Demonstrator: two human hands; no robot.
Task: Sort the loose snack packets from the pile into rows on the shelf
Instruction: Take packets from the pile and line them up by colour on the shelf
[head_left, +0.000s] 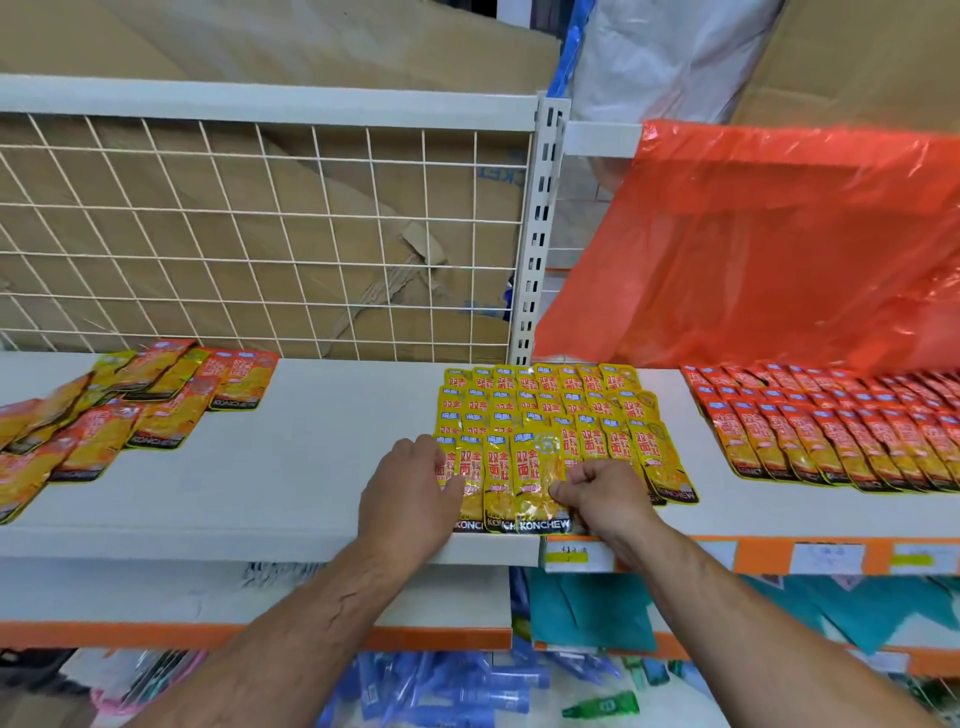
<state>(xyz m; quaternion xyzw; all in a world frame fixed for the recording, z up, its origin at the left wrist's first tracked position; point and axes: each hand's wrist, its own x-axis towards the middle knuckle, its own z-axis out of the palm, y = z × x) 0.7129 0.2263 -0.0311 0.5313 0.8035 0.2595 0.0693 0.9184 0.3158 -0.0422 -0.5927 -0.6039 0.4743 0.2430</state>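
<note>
On the white shelf (322, 441), my right hand (602, 493) pinched a yellow foil packet (537, 462), my left hand (410, 488) resting open-fingered just beside it.

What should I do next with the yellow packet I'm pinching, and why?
Probably release the grip of the right hand on the yellow packet and reach to the loose pile for another. The packet already lies in the front yellow row, bottom edge about level with its neighbours. The left hand rests on that row, and the pile holds unsorted packets.
</note>
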